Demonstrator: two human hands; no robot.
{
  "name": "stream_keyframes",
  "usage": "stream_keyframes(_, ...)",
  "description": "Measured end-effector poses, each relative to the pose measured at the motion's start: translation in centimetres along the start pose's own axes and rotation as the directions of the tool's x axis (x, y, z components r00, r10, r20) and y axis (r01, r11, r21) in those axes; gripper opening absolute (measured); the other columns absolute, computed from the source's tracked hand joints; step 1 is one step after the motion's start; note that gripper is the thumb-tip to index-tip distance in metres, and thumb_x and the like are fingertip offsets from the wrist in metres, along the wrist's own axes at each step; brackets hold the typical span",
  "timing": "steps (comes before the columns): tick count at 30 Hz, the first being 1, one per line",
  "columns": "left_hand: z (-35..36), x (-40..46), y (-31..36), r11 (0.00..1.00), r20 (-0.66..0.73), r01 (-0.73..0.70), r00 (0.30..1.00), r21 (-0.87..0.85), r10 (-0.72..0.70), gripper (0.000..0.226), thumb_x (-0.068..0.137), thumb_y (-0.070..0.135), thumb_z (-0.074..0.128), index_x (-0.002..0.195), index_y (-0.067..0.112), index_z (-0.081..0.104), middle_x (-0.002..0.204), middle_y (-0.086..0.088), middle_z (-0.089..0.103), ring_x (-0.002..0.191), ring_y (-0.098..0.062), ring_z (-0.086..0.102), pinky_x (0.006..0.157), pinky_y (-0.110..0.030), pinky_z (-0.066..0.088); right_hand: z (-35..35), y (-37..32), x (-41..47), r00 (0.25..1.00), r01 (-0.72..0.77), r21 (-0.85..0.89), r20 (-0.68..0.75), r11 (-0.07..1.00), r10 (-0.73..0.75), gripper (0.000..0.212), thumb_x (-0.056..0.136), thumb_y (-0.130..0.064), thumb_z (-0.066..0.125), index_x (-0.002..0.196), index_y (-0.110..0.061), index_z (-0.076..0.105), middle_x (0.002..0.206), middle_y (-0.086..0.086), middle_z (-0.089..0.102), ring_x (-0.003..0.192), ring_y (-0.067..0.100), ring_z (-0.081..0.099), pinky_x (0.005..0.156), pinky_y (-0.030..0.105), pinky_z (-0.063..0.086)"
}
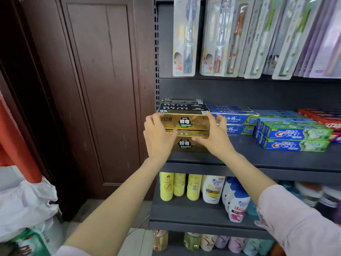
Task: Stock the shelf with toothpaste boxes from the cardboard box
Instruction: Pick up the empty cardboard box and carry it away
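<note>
Two gold toothpaste boxes lie stacked at the left end of the dark middle shelf (pixel 258 159). My left hand (pixel 158 135) holds the left end of the upper gold box (pixel 186 121), fingers curled round its corner, thumb near the seam below. My right hand (pixel 216 133) holds its right end the same way. The lower gold box (pixel 188 145) rests on the shelf, partly covered by both hands. Black toothpaste boxes (pixel 182 106) are stacked right behind. The cardboard box is out of view.
Blue toothpaste boxes (pixel 238 120), green Crest boxes (pixel 295 134) and red boxes (pixel 323 117) fill the shelf to the right. Toothbrush packs (pixel 221 37) stand above; shampoo bottles (pixel 193 187) stand below. A brown wooden door (pixel 99 89) and white bags (pixel 25 206) are on the left.
</note>
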State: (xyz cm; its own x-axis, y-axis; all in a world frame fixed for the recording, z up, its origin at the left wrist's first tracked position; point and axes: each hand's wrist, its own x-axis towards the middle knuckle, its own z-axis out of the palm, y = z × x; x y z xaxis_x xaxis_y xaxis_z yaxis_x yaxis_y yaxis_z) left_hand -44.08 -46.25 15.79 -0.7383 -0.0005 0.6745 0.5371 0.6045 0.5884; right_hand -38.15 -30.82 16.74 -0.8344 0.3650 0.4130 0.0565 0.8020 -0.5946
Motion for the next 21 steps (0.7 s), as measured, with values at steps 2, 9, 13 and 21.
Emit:
stream_keyframes(2, 0.5, -1.1, 1.5, 0.993, 0.046, -0.086, 0.995, -0.083, 0.090, 0.034, 0.082, 0.024, 0.066, 0.111, 0.015, 0.050, 0.106, 0.001, 0.051, 0.096, -0.014, 0.050, 0.079, -0.029, 0.047, -1.2, 0.6, -1.2, 0.997, 0.044, -0.025, -0.066, 0.999, -0.045, 0.066, 0.084, -0.030, 0.068, 0.140, -0.019, 0.035, 0.146, 0.006, 0.020, 0.135, 0.023, 0.030, 0.105, 0.033, 0.035)
stream_keyframes(9, 6.5, -8.9, 9.8, 0.926, 0.404, -0.209, 0.853, -0.315, 0.330, 0.006, 0.089, 0.018, 0.057, 0.085, 0.013, 0.057, 0.074, 0.005, 0.052, 0.064, -0.010, 0.046, 0.064, -0.026, 0.040, -7.2, 9.6, -7.6, 0.992, -0.046, -0.142, -0.121, 0.989, 0.029, 0.017, 0.090, -0.018, 0.056, 0.105, -0.012, 0.063, 0.107, 0.009, 0.055, 0.101, 0.026, 0.057, 0.086, 0.038, 0.046)
stream_keyframes(13, 11.6, -14.8, 14.3, 0.938, 0.554, -0.134, 0.777, -0.320, 0.300, 0.010, 0.088, 0.021, 0.058, 0.081, 0.014, 0.060, 0.064, 0.006, 0.056, 0.065, -0.019, 0.056, 0.066, -0.030, 0.045, -10.8, 17.8, -11.7, 0.986, -0.165, -0.244, -0.053, 0.956, 0.156, 0.017, 0.088, -0.017, 0.057, 0.102, -0.012, 0.065, 0.101, 0.012, 0.057, 0.098, 0.031, 0.060, 0.084, 0.040, 0.048)
stream_keyframes(21, 21.4, -27.4, 20.6, 0.954, 0.848, 0.272, 0.529, -0.129, -0.037, 0.017, 0.094, 0.018, 0.051, 0.093, 0.007, 0.064, 0.096, -0.017, 0.071, 0.088, -0.028, 0.068, 0.080, -0.036, 0.055, -16.7, 33.6, -18.9, 0.902, -0.260, -0.362, 0.239, 0.895, 0.358, 0.036, 0.085, -0.016, 0.059, 0.120, -0.010, 0.058, 0.118, 0.018, 0.055, 0.115, 0.033, 0.053, 0.093, 0.037, 0.043)
